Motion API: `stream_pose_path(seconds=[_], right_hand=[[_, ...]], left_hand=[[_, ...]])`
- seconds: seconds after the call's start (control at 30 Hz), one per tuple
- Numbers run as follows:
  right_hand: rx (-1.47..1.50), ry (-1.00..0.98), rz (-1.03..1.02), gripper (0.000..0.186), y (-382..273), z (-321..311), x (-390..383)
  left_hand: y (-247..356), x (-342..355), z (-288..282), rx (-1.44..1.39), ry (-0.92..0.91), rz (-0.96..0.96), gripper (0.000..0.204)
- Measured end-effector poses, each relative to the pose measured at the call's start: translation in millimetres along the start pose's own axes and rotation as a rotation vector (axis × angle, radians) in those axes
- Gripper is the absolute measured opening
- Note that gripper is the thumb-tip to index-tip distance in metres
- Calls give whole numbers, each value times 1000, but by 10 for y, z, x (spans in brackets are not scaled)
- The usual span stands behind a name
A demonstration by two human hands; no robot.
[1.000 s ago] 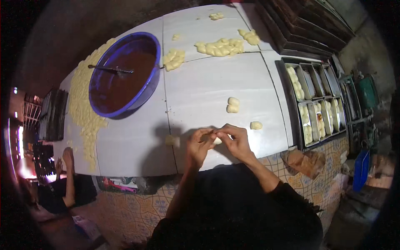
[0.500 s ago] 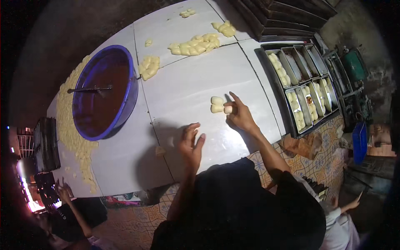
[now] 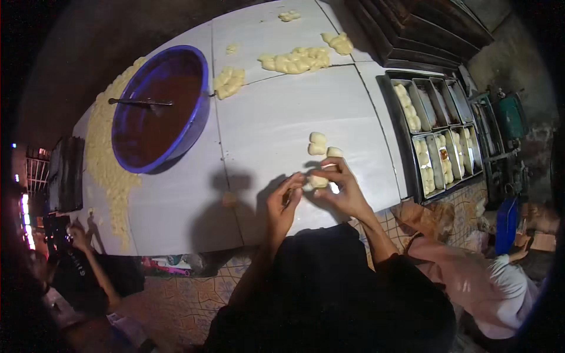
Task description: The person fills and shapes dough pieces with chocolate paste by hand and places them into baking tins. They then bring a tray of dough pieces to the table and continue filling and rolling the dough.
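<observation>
My right hand (image 3: 347, 191) grips a pale dough piece (image 3: 319, 182) low over the white tabletop (image 3: 282, 112). Beside it, the curled fingers of my left hand (image 3: 282, 206) meet at a small whitish bit of dough. Just beyond them lie a lobed dough piece (image 3: 317, 142) and a smaller one (image 3: 334, 151). Irregular dough clumps (image 3: 294, 60) are spread farther back. A blue tub (image 3: 204, 88) of brown filling, with a metal utensil (image 3: 138, 101) across it, stands on the left, beside a broad spread of small dough pieces (image 3: 109, 188).
Metal tins (image 3: 431, 103), several holding dough, sit at the right edge below dark stacked trays (image 3: 424, 26). A co-worker's arm (image 3: 100, 276) is at the lower left; a person in pale clothing (image 3: 500, 294) is low at the right. A green cylinder (image 3: 512, 117) stands far right.
My right hand has drawn back from the lobed piece with dough in its grip, and my left hand has closed in beside it. The person in pale clothing has come farther into view.
</observation>
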State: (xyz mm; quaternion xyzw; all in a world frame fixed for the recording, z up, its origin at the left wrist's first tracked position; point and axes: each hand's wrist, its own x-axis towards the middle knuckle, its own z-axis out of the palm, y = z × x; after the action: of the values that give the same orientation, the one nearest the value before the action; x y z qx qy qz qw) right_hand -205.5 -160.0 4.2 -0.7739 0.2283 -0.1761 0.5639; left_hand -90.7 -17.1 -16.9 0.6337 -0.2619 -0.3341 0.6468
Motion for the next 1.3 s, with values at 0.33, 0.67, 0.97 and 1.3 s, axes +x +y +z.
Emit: stream_pose_path(seconds=[0.33, 0.67, 0.97, 1.3], right_hand=[[467, 45, -73, 35, -537, 537, 305], [766, -470, -70, 121, 171, 785, 545], [761, -283, -11, 92, 344, 896, 628], [1510, -180, 513, 51, 185, 984, 826]], left_hand=[[161, -43, -129, 3, 262, -243, 17], [638, 695, -880, -1214, -368, 113, 96], [431, 2414, -2621, 840, 422, -161, 94], [499, 1023, -981, -427, 229, -377, 63]])
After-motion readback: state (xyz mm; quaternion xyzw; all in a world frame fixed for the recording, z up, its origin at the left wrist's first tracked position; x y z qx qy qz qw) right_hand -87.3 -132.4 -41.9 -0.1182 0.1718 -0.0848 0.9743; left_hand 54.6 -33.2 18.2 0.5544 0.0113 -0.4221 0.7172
